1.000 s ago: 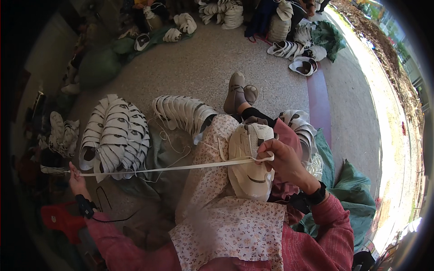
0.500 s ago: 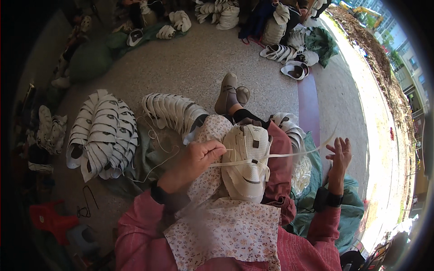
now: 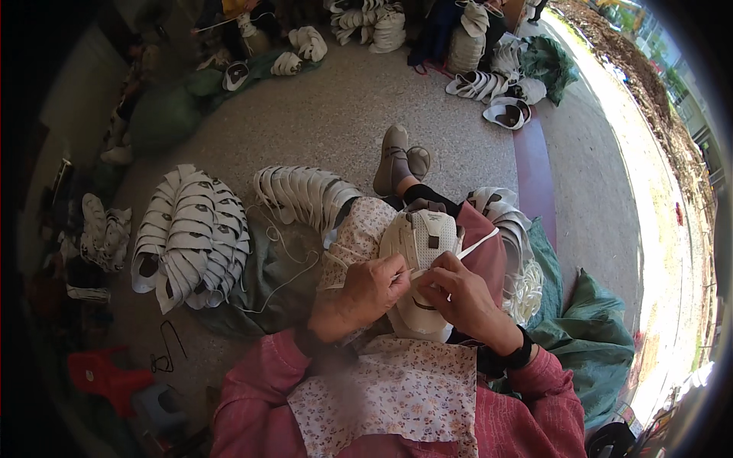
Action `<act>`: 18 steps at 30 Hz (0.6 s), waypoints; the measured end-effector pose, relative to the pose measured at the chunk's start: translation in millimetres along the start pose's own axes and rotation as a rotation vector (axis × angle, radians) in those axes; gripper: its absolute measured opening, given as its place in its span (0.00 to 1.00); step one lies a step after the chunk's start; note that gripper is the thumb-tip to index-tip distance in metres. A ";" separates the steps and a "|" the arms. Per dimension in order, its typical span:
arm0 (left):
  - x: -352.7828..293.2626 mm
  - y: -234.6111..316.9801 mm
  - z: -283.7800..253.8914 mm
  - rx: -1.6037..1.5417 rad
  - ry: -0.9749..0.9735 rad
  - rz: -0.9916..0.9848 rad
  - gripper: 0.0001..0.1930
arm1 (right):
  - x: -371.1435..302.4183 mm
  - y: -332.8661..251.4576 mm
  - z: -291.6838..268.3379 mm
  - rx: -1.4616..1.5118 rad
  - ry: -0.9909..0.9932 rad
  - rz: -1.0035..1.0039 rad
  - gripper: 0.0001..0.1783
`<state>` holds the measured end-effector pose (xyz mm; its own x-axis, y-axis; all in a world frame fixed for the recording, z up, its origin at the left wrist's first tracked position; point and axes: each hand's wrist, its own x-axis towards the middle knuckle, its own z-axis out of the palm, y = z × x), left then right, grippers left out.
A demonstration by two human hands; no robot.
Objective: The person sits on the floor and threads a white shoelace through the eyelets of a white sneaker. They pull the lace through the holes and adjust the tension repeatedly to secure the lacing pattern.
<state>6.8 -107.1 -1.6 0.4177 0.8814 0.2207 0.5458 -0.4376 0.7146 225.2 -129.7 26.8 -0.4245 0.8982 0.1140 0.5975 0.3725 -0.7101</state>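
Observation:
On my lap rests a white shoe upper (image 3: 419,235), its toe toward me and a dark square on its tongue. My left hand (image 3: 368,294) is closed at the shoe's left side, with a thin pale pointed piece (image 3: 410,272) showing at the fingertips; whether it is a lace tip or a small tool I cannot make out. Pinched over the front of the shoe, my right hand (image 3: 463,299) has hold of a flat white shoelace (image 3: 481,242), which slants up to the right. Both hands' fingertips nearly meet and hide the lacing area.
Stacked white shoe uppers (image 3: 195,237) stand at left, with another row (image 3: 301,195) ahead and more (image 3: 500,214) beside my right leg. A bundle of white laces (image 3: 527,294) lies near green sacking (image 3: 584,347). A red stool (image 3: 107,378) is at lower left. Other people work at the far side.
My right hand has come in from the far right, open before, and now pinches the lace at the shoe. The left hand has moved slightly right, closer to the lacing.

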 end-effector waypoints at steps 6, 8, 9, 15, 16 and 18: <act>9.8 5.4 2.2 -0.168 -0.084 -0.264 0.07 | 2.8 -14.1 -1.8 -0.028 0.002 0.124 0.14; 13.8 1.6 3.8 -0.206 -0.091 -0.288 0.07 | 3.3 -8.9 1.5 -0.007 -0.026 0.102 0.14; 13.6 3.6 5.9 -0.152 -0.064 -0.276 0.08 | 3.6 -6.4 2.7 -0.005 -0.037 0.103 0.14; 3.4 6.4 14.0 -0.122 0.010 -0.338 0.09 | 1.0 3.9 14.4 -0.021 -0.028 0.065 0.14; 1.0 6.4 17.6 -0.132 0.036 -0.340 0.09 | 0.3 5.4 17.0 -0.049 -0.016 0.043 0.15; -2.5 5.3 27.1 -0.101 0.091 -0.310 0.09 | -1.0 7.6 21.5 -0.101 0.001 -0.012 0.15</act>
<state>28.3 -116.4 -16.3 0.1746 0.9839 0.0379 0.5604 -0.1310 0.8178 215.6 -132.8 6.3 -0.4314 0.8937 0.1231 0.6580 0.4050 -0.6349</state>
